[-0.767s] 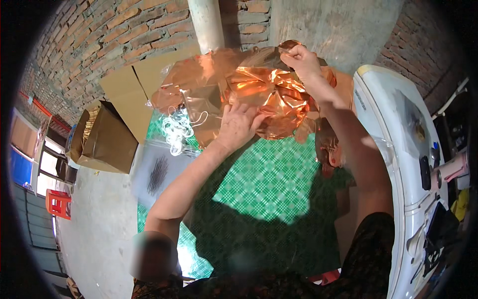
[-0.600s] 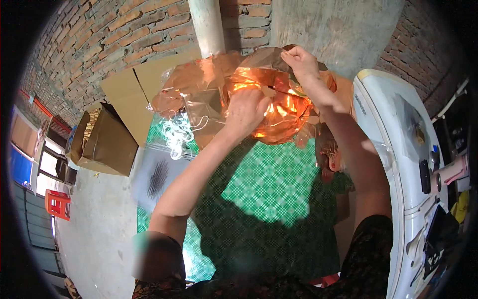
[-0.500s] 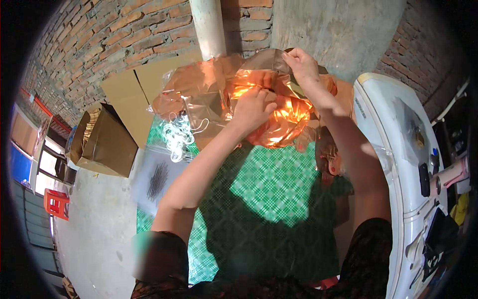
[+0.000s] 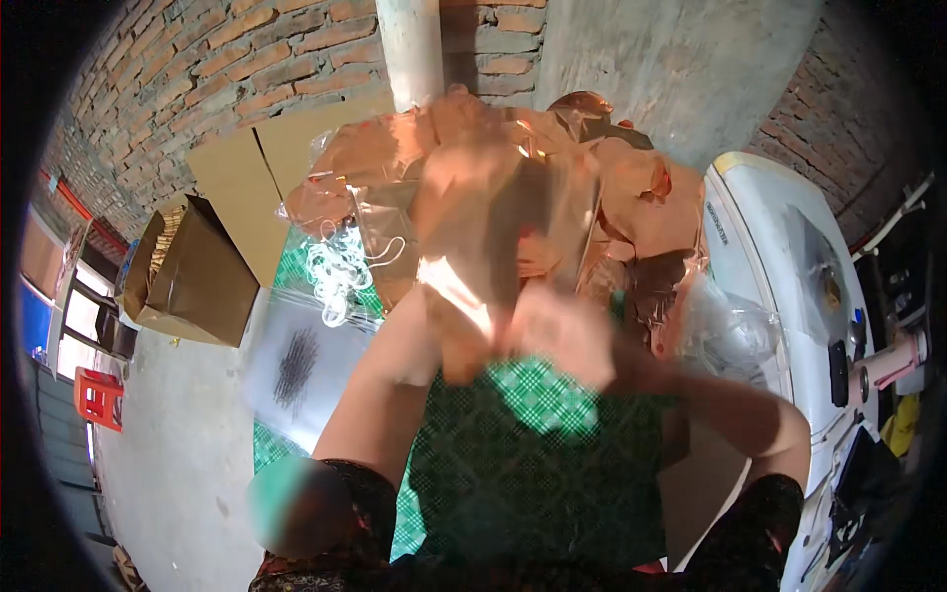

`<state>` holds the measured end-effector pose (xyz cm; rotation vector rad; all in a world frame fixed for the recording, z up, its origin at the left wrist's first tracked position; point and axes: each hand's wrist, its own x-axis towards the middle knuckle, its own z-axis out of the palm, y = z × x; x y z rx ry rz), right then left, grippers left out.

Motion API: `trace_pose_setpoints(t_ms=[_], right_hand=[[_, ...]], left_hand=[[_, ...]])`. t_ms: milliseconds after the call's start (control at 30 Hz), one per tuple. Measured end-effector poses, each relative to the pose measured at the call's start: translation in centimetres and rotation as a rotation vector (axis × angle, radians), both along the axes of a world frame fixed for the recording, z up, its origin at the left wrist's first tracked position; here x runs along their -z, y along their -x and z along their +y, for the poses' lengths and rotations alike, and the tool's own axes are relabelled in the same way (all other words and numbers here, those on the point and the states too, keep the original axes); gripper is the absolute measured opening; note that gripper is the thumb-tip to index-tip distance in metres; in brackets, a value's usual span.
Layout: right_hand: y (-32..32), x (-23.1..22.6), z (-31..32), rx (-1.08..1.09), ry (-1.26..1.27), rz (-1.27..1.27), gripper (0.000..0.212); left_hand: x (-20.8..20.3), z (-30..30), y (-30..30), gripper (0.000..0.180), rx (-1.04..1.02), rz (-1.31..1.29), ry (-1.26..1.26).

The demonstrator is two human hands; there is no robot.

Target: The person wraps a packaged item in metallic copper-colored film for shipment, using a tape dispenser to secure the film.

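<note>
A smooth copper-coloured foil piece [image 4: 469, 222], like a flat balloon, is lifted over the near edge of the pile and smeared by motion. My left hand [image 4: 412, 331] is at its lower left side, with the fingers hidden behind the foil. At its lower right edge, my right hand [image 4: 564, 335] is blurred, but its fingers look curled around the foil. Behind and to the right, more crumpled copper foil pieces [image 4: 631, 202] lie heaped on the green patterned cloth [image 4: 543, 400]. White string [image 4: 338, 266] lies in a loose tangle left of my left hand.
A clear plastic bag with a dark scribbled patch [image 4: 296, 365] lies at the left. Beyond it are an open cardboard box [image 4: 202, 281] and a red stool [image 4: 99, 398]. A white appliance [image 4: 779, 247] borders the right side, with clear wrapping [image 4: 725, 321] against it.
Both hands have come back toward me from the far pile, bringing the foil piece up and nearer. My right hand has dropped from the top edge to the lower edge.
</note>
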<state>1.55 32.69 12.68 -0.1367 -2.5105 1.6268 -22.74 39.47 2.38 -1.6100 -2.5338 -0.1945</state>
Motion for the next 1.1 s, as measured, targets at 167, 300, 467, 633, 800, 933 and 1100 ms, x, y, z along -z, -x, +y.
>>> trace_pose_setpoints(t_ms=[167,300,467,633,800,933,1100], right_hand=[[-8.7,10.1,-10.4,-0.588,-0.063,-0.115,0.035],[-10.6,8.5,-13.1,-0.745,-0.283,-0.165,0.038],[-9.9,5.5,-14.9,-0.659,-0.128,-0.142,0.034],[-10.4,8.7,-15.0,-0.417,0.018,-0.057,0.019],[-9.3,4.5,-16.2,-0.15,-0.184,-0.096,0.012],[-10.2,2.7,-17.9,-0.037,-0.152,-0.167,0.016],[-12.4,3.7,-20.4,0.029,-0.03,-0.21,0.021]], left_hand=[[0.5,2.9,1.8,0.089,-0.042,0.099,0.049],[-0.4,3.8,-0.2,0.092,-0.008,-0.035,0.111],[-2.5,1.1,1.8,0.097,-0.014,-0.027,0.016],[-5.3,-3.6,4.8,0.069,0.098,-0.126,-0.166],[-11.1,-16.1,4.1,0.057,0.168,-0.483,-0.116],[-10.0,-26.4,0.4,0.067,0.05,-0.566,-0.04],[-7.9,-36.1,-2.4,0.072,-0.053,-0.589,-0.036]])
